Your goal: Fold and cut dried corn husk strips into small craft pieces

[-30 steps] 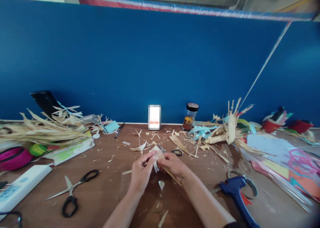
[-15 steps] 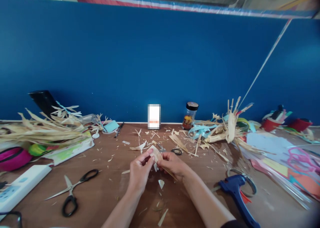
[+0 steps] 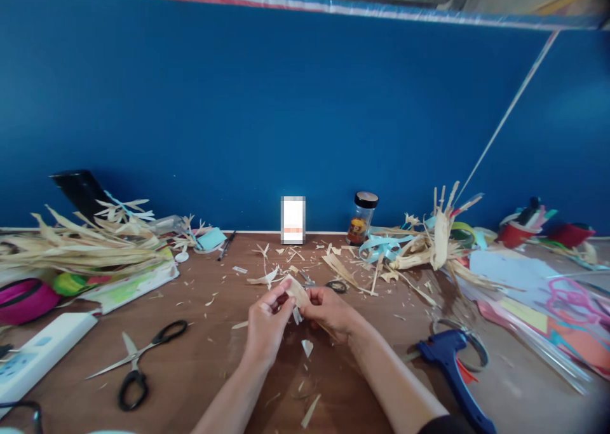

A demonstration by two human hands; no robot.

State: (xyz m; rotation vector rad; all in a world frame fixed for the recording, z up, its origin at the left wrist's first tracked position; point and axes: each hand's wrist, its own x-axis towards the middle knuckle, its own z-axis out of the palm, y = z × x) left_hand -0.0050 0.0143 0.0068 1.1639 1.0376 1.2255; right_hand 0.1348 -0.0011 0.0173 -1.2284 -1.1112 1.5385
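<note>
A pale strip of dried corn husk (image 3: pixel 297 291) is held between both hands above the middle of the table. My left hand (image 3: pixel 267 316) pinches its upper left part between thumb and fingers. My right hand (image 3: pixel 330 311) is closed round its right side, where a thin end seems to trail under the palm. Beneath the hands, a small whitish scrap (image 3: pixel 307 347) lies on the brown table (image 3: pixel 200 364). Husk scraps and a black-handled tool (image 3: pixel 336 286) lie just beyond my fingers; the rest of that tool is partly hidden.
Open scissors (image 3: pixel 136 358) and a white power strip (image 3: pixel 45 358) lie at left, below a husk pile (image 3: pixel 86 250). At right are a blue glue gun (image 3: pixel 448 358), a tape roll (image 3: pixel 476 351) and papers (image 3: pixel 515 275). A lidded jar (image 3: pixel 361 221) stands near the blue partition (image 3: pixel 305 103).
Hardly anything differs. Both hands keep hold of the husk strip in almost the same place, and the view has shifted very slightly.
</note>
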